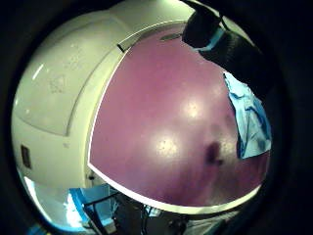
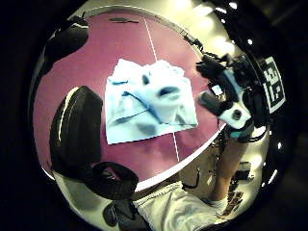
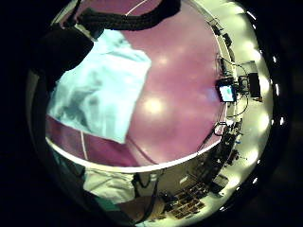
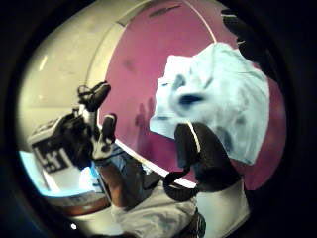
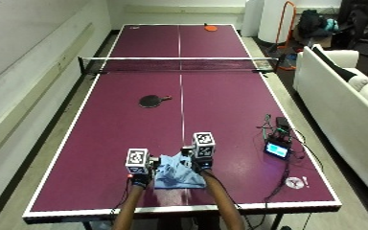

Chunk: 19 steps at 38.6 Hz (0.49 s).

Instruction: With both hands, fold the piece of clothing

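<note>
A crumpled light-blue garment (image 5: 178, 176) lies on the purple counter (image 5: 107, 129) near its front edge, between both hands. The left hand (image 5: 140, 179) and right hand (image 5: 200, 165) hover beside it, fingers spread, gripping nothing.

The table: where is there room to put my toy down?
Lots of bare table lies between the black paddle and the blue cloth, left of the white middle line. It is crowded by the cloth and near the small screen with its cables.

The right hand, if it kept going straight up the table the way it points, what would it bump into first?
Probably nothing before the net. The right hand points up the purple table; the black paddle lies off to its left.
</note>
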Each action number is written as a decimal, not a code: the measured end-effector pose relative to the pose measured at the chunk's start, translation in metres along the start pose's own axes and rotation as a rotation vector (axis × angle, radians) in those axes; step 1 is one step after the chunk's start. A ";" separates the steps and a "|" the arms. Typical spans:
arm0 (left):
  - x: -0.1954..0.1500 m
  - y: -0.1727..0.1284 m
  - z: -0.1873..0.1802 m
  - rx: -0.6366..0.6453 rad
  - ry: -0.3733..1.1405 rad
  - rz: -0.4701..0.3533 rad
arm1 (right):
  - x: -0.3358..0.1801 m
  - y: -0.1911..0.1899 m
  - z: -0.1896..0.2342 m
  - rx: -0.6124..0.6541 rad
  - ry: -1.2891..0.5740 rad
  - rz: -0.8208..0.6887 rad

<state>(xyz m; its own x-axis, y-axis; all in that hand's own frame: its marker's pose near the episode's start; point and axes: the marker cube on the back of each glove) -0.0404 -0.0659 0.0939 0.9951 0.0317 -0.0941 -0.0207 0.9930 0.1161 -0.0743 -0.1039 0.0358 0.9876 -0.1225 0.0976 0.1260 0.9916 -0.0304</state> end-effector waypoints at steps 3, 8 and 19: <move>0.014 -0.007 -0.003 0.020 0.010 0.021 | 0.038 -0.004 -0.005 0.047 0.098 0.103; 0.038 -0.011 -0.013 0.042 0.026 0.055 | 0.074 0.013 -0.023 0.143 0.243 0.239; 0.063 -0.015 -0.003 0.021 -0.007 0.092 | 0.088 0.028 -0.009 0.152 0.253 0.278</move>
<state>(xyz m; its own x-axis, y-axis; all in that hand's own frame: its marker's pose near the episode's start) 0.0228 -0.0787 0.0833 0.9897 0.1218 -0.0751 -0.1100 0.9834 0.1443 0.0171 -0.0877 0.0347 0.9762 0.1638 -0.1425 -0.1459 0.9810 0.1282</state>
